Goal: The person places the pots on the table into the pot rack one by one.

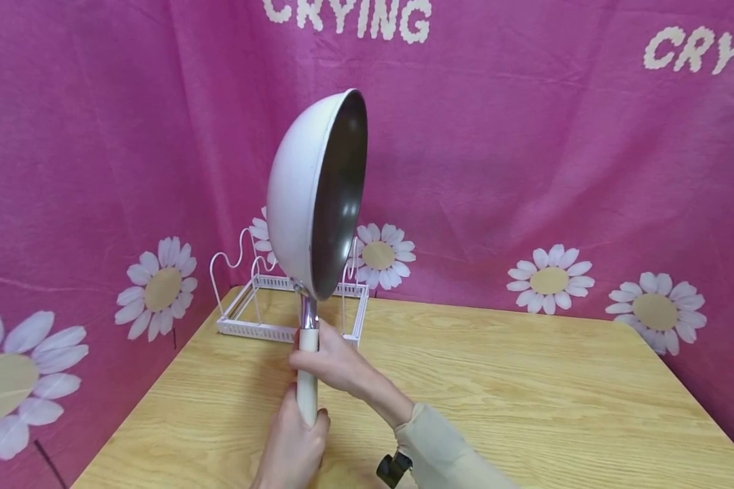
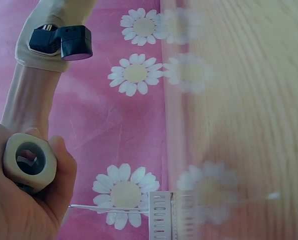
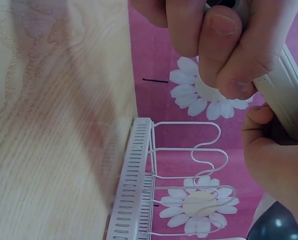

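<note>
A wok (image 1: pixel 293 190), pale outside and dark inside, is held on its edge above the table, with its bowl up and its hollow facing right. My left hand (image 1: pixel 293 445) grips the lower end of its cream handle (image 1: pixel 308 394). Higher up, close to the metal neck, my right hand (image 1: pixel 336 356) is wrapped round the same handle. The handle's hollow end (image 2: pixel 30 162) faces the left wrist camera. In the right wrist view, the fingers of the left hand (image 3: pixel 224 50) curl round the handle, and the wok's dark bowl (image 3: pixel 279 225) shows at the corner.
Behind the wok, a white wire rack (image 1: pixel 257 331) with curved dividers stands at the table's back left. The wooden table (image 1: pixel 495 387) spreads to the right. A pink cloth (image 1: pixel 495 170) with daisies hangs behind and at the sides.
</note>
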A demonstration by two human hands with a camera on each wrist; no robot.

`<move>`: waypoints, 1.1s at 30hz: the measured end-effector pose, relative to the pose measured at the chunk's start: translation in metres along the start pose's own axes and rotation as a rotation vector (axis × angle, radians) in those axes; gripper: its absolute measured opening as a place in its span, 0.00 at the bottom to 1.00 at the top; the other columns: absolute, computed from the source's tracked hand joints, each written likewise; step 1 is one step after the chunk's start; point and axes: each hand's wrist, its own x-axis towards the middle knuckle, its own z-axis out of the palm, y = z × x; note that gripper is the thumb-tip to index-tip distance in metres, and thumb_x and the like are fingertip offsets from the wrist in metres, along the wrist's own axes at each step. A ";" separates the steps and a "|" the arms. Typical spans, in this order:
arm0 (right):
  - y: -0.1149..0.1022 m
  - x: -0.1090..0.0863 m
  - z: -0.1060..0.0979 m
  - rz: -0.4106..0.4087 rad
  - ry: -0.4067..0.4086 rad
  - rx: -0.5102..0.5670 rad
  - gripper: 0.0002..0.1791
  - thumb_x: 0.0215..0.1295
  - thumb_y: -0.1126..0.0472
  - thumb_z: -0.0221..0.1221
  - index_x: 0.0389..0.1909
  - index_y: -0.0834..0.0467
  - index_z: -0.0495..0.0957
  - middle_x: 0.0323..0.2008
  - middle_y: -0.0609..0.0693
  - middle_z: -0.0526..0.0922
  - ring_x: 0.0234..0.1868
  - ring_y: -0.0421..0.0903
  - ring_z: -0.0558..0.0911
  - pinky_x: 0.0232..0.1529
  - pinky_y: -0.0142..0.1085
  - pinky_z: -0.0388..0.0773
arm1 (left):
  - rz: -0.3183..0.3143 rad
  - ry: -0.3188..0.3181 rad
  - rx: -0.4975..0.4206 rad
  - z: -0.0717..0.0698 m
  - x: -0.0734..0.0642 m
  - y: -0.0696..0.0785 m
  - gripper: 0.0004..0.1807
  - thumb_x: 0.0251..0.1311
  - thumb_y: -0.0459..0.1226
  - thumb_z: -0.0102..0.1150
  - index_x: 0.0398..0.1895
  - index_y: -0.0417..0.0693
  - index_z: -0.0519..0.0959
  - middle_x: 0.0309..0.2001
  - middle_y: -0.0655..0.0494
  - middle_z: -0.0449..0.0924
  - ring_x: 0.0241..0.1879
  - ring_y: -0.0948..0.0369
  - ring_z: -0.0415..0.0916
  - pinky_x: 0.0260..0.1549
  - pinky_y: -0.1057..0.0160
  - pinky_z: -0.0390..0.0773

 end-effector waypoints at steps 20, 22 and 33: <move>0.015 0.000 0.007 0.040 -0.029 0.096 0.05 0.54 0.64 0.58 0.30 0.59 0.71 0.23 0.45 0.76 0.24 0.37 0.74 0.28 0.28 0.73 | -0.037 -0.040 -0.041 -0.001 -0.004 -0.008 0.23 0.55 0.29 0.58 0.54 0.30 0.68 0.25 0.51 0.72 0.21 0.59 0.70 0.23 0.62 0.72; 0.016 -0.001 0.007 0.045 -0.034 0.111 0.06 0.55 0.64 0.59 0.30 0.58 0.71 0.23 0.45 0.76 0.24 0.37 0.73 0.29 0.28 0.72 | -0.055 -0.059 -0.075 0.000 -0.004 -0.009 0.23 0.55 0.29 0.57 0.55 0.30 0.68 0.23 0.52 0.70 0.17 0.60 0.68 0.18 0.62 0.71; 0.028 -0.002 0.008 0.082 -0.037 0.144 0.08 0.55 0.63 0.61 0.32 0.57 0.71 0.24 0.45 0.77 0.25 0.37 0.75 0.30 0.28 0.73 | -0.122 -0.169 -0.161 0.002 -0.006 -0.013 0.24 0.57 0.29 0.52 0.58 0.30 0.63 0.15 0.53 0.69 0.07 0.62 0.66 0.06 0.61 0.71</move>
